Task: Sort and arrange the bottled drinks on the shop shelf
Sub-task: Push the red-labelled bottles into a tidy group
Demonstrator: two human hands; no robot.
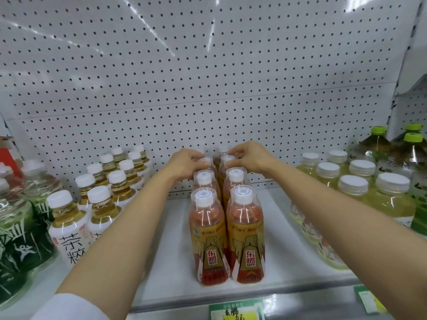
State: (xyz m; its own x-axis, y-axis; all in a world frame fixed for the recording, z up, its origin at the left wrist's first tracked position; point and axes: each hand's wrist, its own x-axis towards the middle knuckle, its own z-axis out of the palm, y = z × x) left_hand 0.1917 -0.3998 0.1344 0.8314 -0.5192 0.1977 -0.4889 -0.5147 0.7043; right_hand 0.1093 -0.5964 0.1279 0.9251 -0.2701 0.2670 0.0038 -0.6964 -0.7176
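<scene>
While both arms reach deep over the shelf [272, 239], left hand [184, 163] and right hand [250, 155] each pinch a rear white cap; orange-labelled bottles [227, 227] stand in two rows below them.

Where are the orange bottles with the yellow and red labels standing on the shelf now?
In the head view, the orange bottles stand in two rows mid-shelf, between the white-label tea bottles on the left and the pale yellow bottles on the right.

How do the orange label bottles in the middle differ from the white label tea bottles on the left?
The orange-label bottles hold reddish drink and stand in two tight columns; the white-label tea bottles hold amber drink. Both hands, left hand and right hand, grip orange-label bottles only. Both kinds have white caps.
</scene>
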